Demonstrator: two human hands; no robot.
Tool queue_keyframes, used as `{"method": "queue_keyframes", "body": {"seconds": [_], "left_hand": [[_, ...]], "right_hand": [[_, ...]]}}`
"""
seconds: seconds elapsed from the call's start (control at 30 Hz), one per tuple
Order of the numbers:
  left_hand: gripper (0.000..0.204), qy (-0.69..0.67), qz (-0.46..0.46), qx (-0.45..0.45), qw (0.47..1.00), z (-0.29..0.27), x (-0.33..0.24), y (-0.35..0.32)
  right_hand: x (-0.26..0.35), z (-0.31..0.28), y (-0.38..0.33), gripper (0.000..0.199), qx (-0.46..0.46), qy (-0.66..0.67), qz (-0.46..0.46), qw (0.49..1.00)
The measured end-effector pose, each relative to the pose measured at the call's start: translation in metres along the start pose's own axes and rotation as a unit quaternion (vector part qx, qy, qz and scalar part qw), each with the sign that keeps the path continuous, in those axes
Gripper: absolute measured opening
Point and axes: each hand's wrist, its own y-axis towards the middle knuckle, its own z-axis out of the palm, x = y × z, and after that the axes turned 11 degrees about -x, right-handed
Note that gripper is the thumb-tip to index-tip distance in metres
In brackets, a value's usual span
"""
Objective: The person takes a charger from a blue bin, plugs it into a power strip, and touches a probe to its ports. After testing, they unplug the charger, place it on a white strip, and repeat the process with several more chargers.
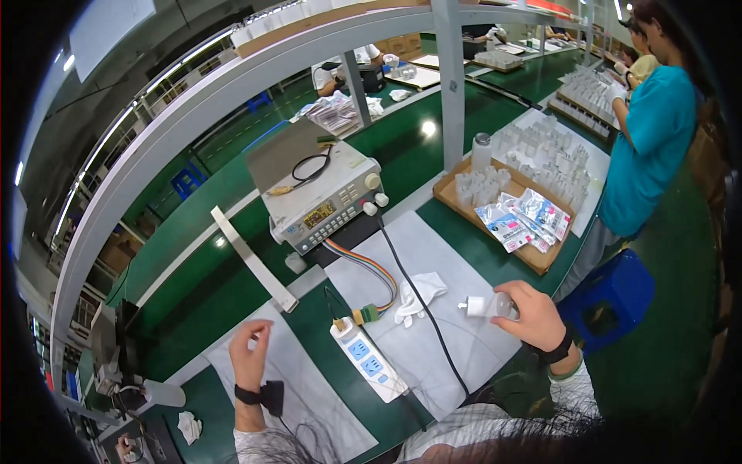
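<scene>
My right hand (533, 315) is closed round a small white plug-like piece (476, 307) with a clear, glossy end; a short stub sticks out on its left. It is held above the white sheet (433, 356), to the right of a crumpled white cloth (420, 298). My left hand (249, 357) hovers over another white sheet (309, 394), its fingers curled together with nothing visible in them. Between my hands lies a white power strip (369, 362) with blue sockets. A small green circuit board (365, 314) on a rainbow ribbon cable rests at its far end.
A grey bench instrument (325, 205) with a lit display stands behind. At right, a cardboard tray (533, 259) holds packets and translucent pieces. A black cable (421, 298) crosses the sheet. A metal post (448, 93) rises beyond. A person in teal (653, 139) works at far right.
</scene>
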Motion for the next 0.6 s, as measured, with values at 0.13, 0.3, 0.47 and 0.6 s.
{"method": "queue_keyframes", "body": {"seconds": [0.13, 0.3, 0.47, 0.6], "left_hand": [[0.024, -0.084, 0.048, 0.119, 0.988, 0.008, -0.051, -0.041], [0.072, -0.331, -0.106, 0.3, 0.888, 0.046, -0.094, -0.093], [0.066, -0.333, -0.164, 0.183, 0.911, 0.047, -0.075, -0.138], [0.063, -0.322, -0.181, 0.157, 0.916, 0.069, -0.082, -0.118]], "right_hand": [[0.051, 0.029, 0.017, 0.048, 0.012, 0.382, -0.035, 0.924], [0.106, 0.091, 0.006, 0.048, 0.02, 0.447, -0.269, 0.853], [0.118, 0.111, 0.0, 0.047, -0.053, 0.408, -0.385, 0.826], [0.103, 0.115, -0.003, 0.046, -0.079, 0.42, -0.335, 0.84]]}}
